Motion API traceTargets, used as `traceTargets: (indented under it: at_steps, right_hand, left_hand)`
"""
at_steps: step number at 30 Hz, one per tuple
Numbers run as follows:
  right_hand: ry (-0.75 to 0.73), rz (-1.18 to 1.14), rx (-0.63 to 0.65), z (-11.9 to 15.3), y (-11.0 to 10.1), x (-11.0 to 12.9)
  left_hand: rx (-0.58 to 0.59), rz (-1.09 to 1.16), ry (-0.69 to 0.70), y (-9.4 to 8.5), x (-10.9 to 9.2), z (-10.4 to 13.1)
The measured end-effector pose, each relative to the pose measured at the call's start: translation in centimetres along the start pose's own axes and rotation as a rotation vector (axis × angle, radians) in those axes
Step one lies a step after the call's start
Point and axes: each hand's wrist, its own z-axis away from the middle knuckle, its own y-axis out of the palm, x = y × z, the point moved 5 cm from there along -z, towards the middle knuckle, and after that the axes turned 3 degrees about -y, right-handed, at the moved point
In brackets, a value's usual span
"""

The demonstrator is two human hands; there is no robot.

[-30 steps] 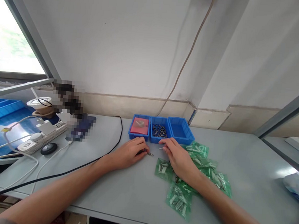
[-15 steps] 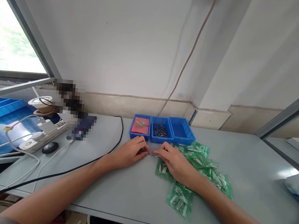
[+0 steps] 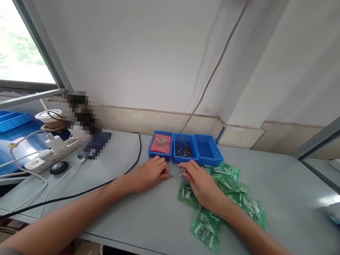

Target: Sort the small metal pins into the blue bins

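Note:
My left hand [image 3: 150, 174] rests on the table in front of the blue bins. Its thumb and fingers are closed on a small metal pin [image 3: 171, 176] whose tip sticks out to the right. Facing it, my right hand [image 3: 201, 184] is closed too, and a second thin metal piece [image 3: 180, 175] shows at its fingertips. A small gap separates the two pieces. Behind the hands, the middle blue bin [image 3: 184, 159] contains many dark and shiny metal pins [image 3: 182, 149]. Several green plastic bags [image 3: 207, 230] of small parts lie around and under my right forearm.
The left blue bin [image 3: 159, 156] holds a red packet [image 3: 160, 143]; the right blue bin [image 3: 208, 146] shows its bare floor. A black cable [image 3: 105, 184] crosses the table on the left, near a black mouse-like object [image 3: 59, 168] and a power strip [image 3: 36, 164]. A wall stands behind.
My hands have moved slightly apart, and the gap between the two small metal pieces is wider. The whole view has shifted a little.

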Motion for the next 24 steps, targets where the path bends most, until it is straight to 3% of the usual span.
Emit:
traceTargets:
  at_steps: [24]
  right_hand:
    - [0.034, -0.050, -0.115, -0.1, -0.4, -0.5]
  left_hand:
    - [0.016, -0.155, 0.104, 0.0, -1.4, 0.2]
